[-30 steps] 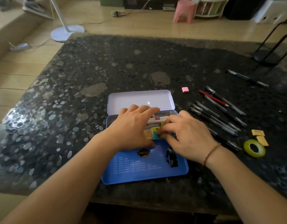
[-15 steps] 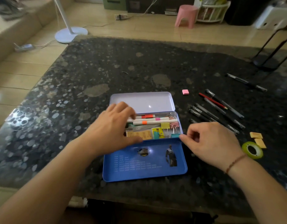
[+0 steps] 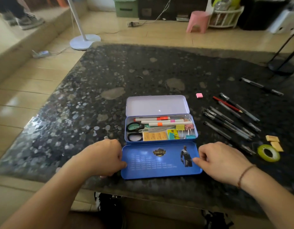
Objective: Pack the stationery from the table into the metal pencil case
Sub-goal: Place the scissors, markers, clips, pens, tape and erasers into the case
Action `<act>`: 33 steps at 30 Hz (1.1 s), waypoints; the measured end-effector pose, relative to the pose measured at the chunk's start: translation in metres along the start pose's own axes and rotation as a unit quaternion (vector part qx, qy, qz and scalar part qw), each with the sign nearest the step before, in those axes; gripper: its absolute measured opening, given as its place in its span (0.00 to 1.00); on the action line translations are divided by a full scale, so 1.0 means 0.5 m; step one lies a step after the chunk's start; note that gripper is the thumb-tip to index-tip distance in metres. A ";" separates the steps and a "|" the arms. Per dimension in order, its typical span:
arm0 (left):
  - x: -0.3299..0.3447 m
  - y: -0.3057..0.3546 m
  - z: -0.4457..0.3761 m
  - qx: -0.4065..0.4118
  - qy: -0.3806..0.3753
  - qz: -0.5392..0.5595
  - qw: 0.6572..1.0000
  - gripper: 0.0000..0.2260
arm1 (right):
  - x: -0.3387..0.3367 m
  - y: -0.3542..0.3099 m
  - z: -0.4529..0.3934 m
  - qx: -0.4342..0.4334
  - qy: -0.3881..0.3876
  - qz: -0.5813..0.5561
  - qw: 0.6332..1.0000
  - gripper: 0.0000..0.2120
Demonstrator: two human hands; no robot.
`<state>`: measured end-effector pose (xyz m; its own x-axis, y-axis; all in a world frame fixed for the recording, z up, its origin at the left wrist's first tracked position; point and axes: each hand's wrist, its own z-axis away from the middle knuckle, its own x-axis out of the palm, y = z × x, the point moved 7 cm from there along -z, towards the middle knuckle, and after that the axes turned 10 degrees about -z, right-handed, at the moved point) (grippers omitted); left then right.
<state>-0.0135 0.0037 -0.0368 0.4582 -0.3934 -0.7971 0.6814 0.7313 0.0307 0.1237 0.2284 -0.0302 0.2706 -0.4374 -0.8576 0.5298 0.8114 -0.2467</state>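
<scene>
Left hand (image 3: 105, 158): grip pinching blue lid (image 3: 160, 160), left end.
Right hand (image 3: 223, 162): pinching lid's right end.
Advice: lift both ends evenly.

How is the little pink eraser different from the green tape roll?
The pink eraser is a small flat square; the green tape roll is a ring with a hole. The pink eraser lies near the open pencil case; the green tape roll lies beyond the pens. Both are still unpacked on the table.

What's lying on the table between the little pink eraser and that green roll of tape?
In the head view, a row of dark pens and a red pencil lies between the pink eraser and the green tape roll.
</scene>
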 end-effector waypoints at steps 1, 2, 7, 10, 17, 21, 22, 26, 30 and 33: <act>0.006 0.000 0.002 -0.001 -0.022 0.028 0.999 0.17 | 0.001 0.001 -0.002 0.004 0.000 -0.002 1.000 0.16; 0.014 -0.001 0.005 -0.001 -0.044 0.059 0.997 0.15 | 0.003 0.004 -0.004 0.008 -0.002 -0.006 1.000 0.16; 0.025 -0.002 0.022 0.015 -0.072 0.142 0.987 0.13 | 0.010 0.008 -0.005 0.002 -0.031 -0.008 0.999 0.14; 0.019 -0.006 0.035 0.031 -0.096 0.184 0.978 0.14 | -0.002 0.011 0.001 -0.001 -0.049 -0.032 0.998 0.14; 0.006 0.000 -0.001 -0.027 -0.062 0.105 0.992 0.20 | -0.036 0.045 -0.005 0.042 -0.001 -0.007 0.999 0.18; -0.085 -0.026 -0.010 -0.079 0.200 0.017 0.976 0.18 | -0.118 0.120 -0.016 0.096 0.185 -0.021 0.978 0.10; -0.095 -0.014 -0.011 -0.044 0.236 0.033 0.970 0.15 | -0.117 0.133 -0.022 0.107 0.183 -0.015 0.977 0.11; -0.085 0.028 -0.039 0.085 0.204 0.045 0.974 0.11 | -0.084 0.159 -0.039 0.113 0.138 -0.042 0.983 0.04; -0.087 0.022 -0.054 0.098 0.214 0.048 0.971 0.06 | -0.092 0.035 0.026 -0.157 0.258 -0.077 0.950 0.06; -0.095 0.016 -0.060 0.068 0.231 0.091 0.966 0.08 | -0.035 -0.082 0.055 -0.313 0.240 -0.015 0.919 0.07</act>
<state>-0.0470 0.0449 -0.0170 0.2949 0.0476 -0.9544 0.6970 0.6725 0.2489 0.1195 0.1921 0.0076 -0.2009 -0.3633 -0.9097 -0.0752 0.9317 -0.3555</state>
